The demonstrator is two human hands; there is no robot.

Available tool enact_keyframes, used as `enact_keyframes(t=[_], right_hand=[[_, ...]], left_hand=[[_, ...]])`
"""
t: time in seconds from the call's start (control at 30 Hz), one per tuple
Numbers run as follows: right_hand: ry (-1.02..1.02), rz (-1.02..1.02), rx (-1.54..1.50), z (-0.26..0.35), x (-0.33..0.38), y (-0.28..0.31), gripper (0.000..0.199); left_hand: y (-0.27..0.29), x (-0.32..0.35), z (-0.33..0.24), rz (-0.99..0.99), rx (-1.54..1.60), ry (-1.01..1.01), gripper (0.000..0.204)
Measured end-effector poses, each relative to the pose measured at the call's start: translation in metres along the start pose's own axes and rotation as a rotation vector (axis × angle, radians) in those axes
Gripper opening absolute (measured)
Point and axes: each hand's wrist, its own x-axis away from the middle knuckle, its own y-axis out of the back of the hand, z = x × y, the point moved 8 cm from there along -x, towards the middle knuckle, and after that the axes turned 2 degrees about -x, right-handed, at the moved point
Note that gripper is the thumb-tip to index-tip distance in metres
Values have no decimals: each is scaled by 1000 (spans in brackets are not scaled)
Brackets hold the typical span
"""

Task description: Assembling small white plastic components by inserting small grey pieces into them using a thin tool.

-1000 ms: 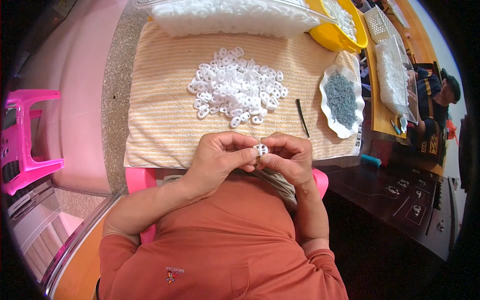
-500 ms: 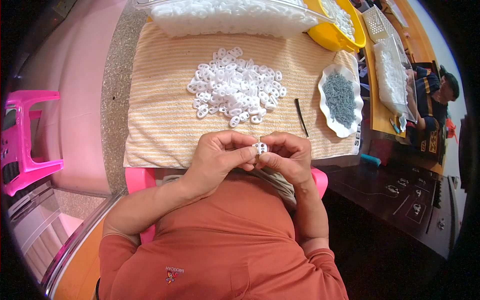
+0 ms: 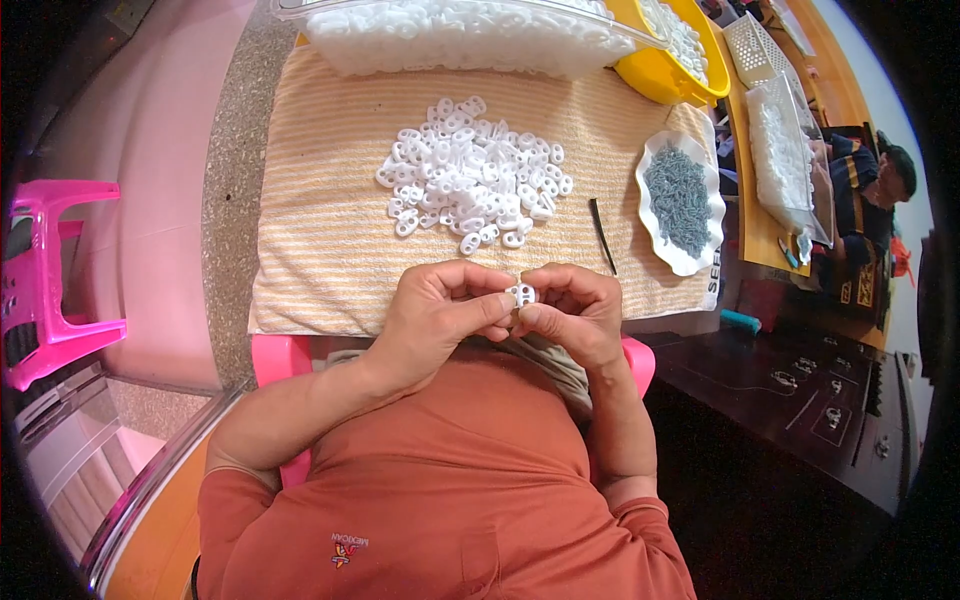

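Towel-covered counter (image 3: 320,230). Pinching small white holed piece (image 3: 525,294) at near edge, between left grip (image 3: 440,308) and right grip (image 3: 585,310) (finished or not, can't tell). Remaining loose: white heap (image 3: 470,175) mid-counter, grey parts (image 3: 682,200) in dish (image 3: 644,190) toward right edge.

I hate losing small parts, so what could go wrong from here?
The small white piece, pinched by the left hand and right hand, might slip and drop near the front edge of the striped towel.
The scalloped dish of small grey pieces sits by the towel's right edge, so a knock could spill it.
The pile of white pieces lies loose; a tug on the towel might scatter it.
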Motion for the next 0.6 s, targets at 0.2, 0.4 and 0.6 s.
enact_keyframes(t=[0.2,0.4,0.6], right_hand=[[13,23,-36,0,0,-1,24],[53,62,-56,-3,1,-1,25],[79,81,-33,-5,2,2,25]], left_hand=[[-1,0,-1,3,2,0,17],[-2,1,0,10,-8,-22,17],[-4,1,-1,25,-20,-28,17]])
